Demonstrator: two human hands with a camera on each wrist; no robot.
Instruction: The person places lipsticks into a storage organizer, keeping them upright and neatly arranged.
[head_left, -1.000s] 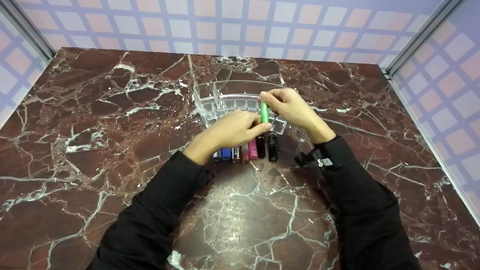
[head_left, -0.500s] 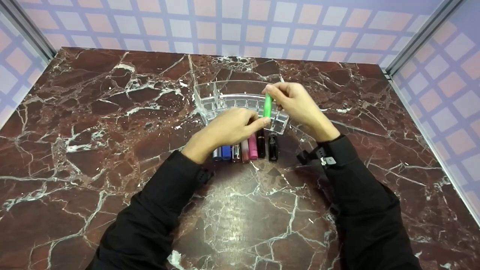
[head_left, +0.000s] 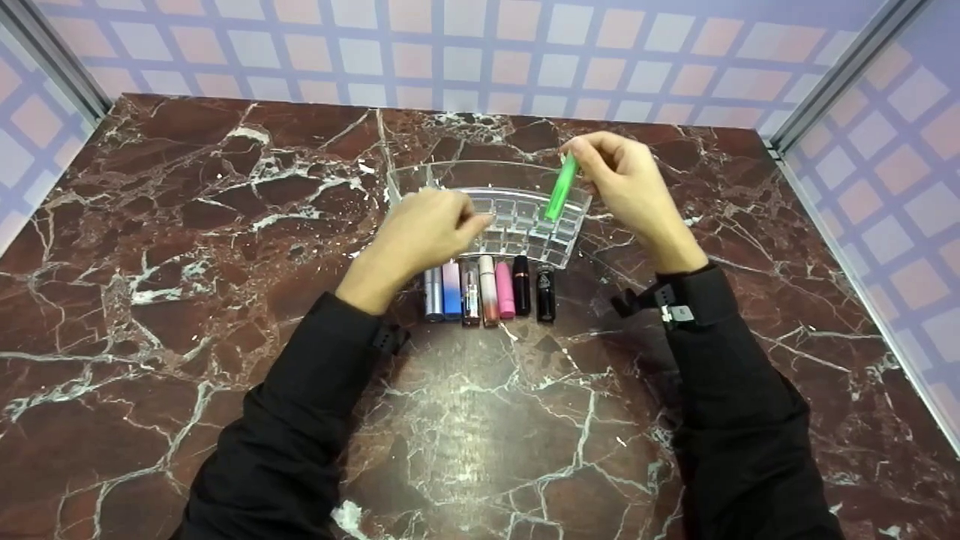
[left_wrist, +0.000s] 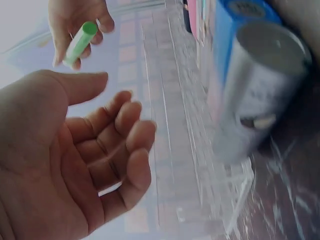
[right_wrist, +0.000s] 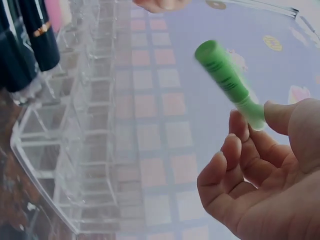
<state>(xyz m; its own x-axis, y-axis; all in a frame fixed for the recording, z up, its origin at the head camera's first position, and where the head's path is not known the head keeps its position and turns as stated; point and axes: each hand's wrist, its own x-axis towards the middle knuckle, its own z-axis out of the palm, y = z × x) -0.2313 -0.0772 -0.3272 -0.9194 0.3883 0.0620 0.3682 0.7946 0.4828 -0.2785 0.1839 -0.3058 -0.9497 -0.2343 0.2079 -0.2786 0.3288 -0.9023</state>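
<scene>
A green lipstick-like tube (head_left: 561,187) is pinched by its upper end between the thumb and fingers of my right hand (head_left: 626,176), tilted over the right part of a clear organizer (head_left: 487,214). The right wrist view shows the tube (right_wrist: 225,75) with small dark print along its body. My left hand (head_left: 420,229) hovers over the organizer's left part and holds nothing; its fingers are loosely curled in the left wrist view, with a silver tube (left_wrist: 265,90) nearby. Several compartments show in the organizer, partly hidden behind my left hand.
In front of the organizer lies a row of cosmetic tubes: a silver one (head_left: 433,296), a blue one (head_left: 451,292), a pink one (head_left: 505,291), black ones (head_left: 546,294) and others. The marbled table (head_left: 225,420) ends at a patterned wall (head_left: 480,60) behind.
My left hand has let go of the green tube's lower end and drawn away left. My right hand has carried the tube up and to the right, away from the left hand.
</scene>
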